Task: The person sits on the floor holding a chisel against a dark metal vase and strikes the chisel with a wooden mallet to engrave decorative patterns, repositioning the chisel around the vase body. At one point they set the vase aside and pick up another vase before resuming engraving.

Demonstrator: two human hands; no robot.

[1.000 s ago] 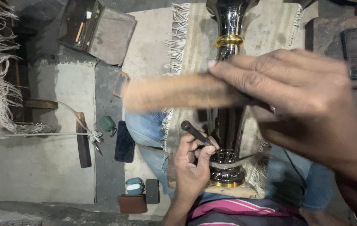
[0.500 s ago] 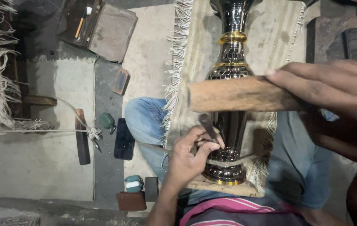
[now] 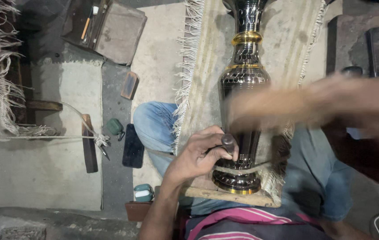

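A tall dark engraved metal vase (image 3: 242, 84) with gold bands lies across my lap on a fringed beige cloth (image 3: 207, 66), its foot resting on a wooden board (image 3: 225, 195). My left hand (image 3: 198, 155) grips a short dark metal punch (image 3: 229, 141), whose tip is set against the vase's lower stem. My right hand (image 3: 358, 106) is a blur at the right, closed on a wooden block (image 3: 265, 109) that crosses over the vase body just above the punch.
On the floor to the left lie a dark phone (image 3: 133, 146), a small green case (image 3: 115, 126), a wooden stick (image 3: 89, 144) and a small block (image 3: 130, 85). An open tool box (image 3: 109, 26) sits at the top left. A teal and white container (image 3: 143, 193) stands near my knee.
My right hand has swung the wooden block across the vase and is now motion-blurred over it. My left hand keeps the punch on the vase stem, shifted only slightly.
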